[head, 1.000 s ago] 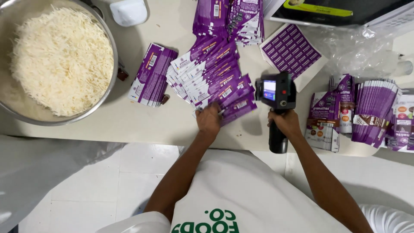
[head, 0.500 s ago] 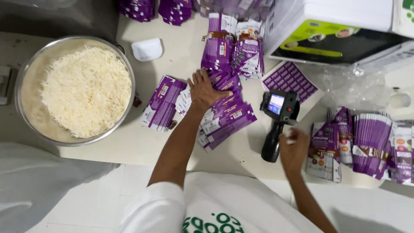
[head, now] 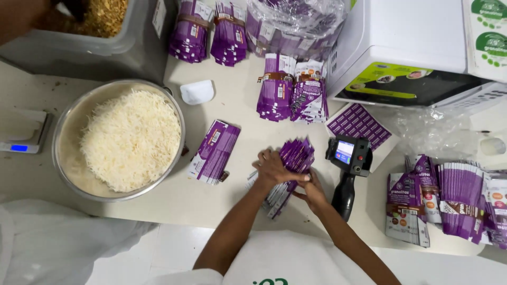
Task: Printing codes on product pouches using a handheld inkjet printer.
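My left hand (head: 272,168) lay flat over a fanned stack of flat purple foil pouches (head: 293,163) on the pale worktop (head: 232,132), fingers spread and pressing it down. My right hand (head: 311,191) gripped the same stack from its near edge, thumb on top; my hands hid most of the lower pouches, so I could not tell how many there were. Just beside my right hand lay a black handheld printer with a small lit screen (head: 348,169), untouched. To the left of the stack rested a smaller purple pouch bundle (head: 214,151), and beyond it a wide steel bowl of shredded white flakes (head: 121,140). A white boxy appliance (head: 417,47) was cut off by the top edge. Further banded purple pouches (head: 454,203) ran out of view on the right.
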